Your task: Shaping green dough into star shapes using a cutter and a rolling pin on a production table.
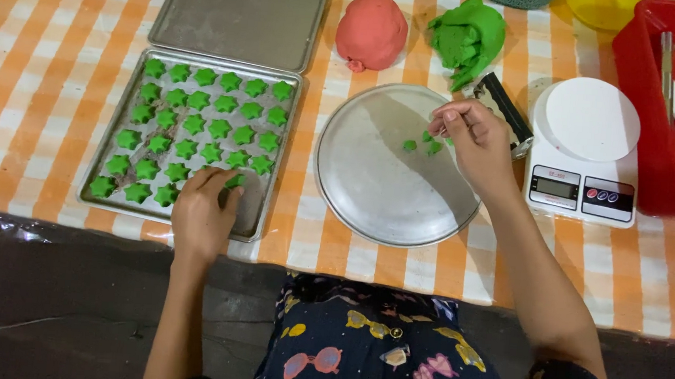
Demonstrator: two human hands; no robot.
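Patterned dark fabric [374, 350] of the person's clothing fills the bottom edge, closest of all, with both forearms reaching up from it onto a table covered in an orange-and-white checked cloth [37, 73].

At the left lies a rectangular metal baking tray [255, 207] filled with rows of small green star-shaped dough pieces [192, 124]. Behind it, touching its far rim, sits a second tray [243, 13] of the same kind, with nothing on it. The left hand [205, 208] rests palm down on the near right corner of the filled tray, fingers curled over one green star [235, 181] at the end of the last row; whether it is pinching that piece or only pressing it cannot be told.

Toward the middle, a round metal plate [377, 192] lies just beside the tray, with a few small green bits [424, 144] on its far right part. Beyond it sit a pink ball of dough [372, 30] and a lump of green dough [467, 36].

The right hand [475, 140] hovers over the plate's right rim, fingers bunched together just above those bits; what it pinches is hidden. Right of it stands a white kitchen scale [586, 147], then a red plastic tub [656, 156] at the edge.
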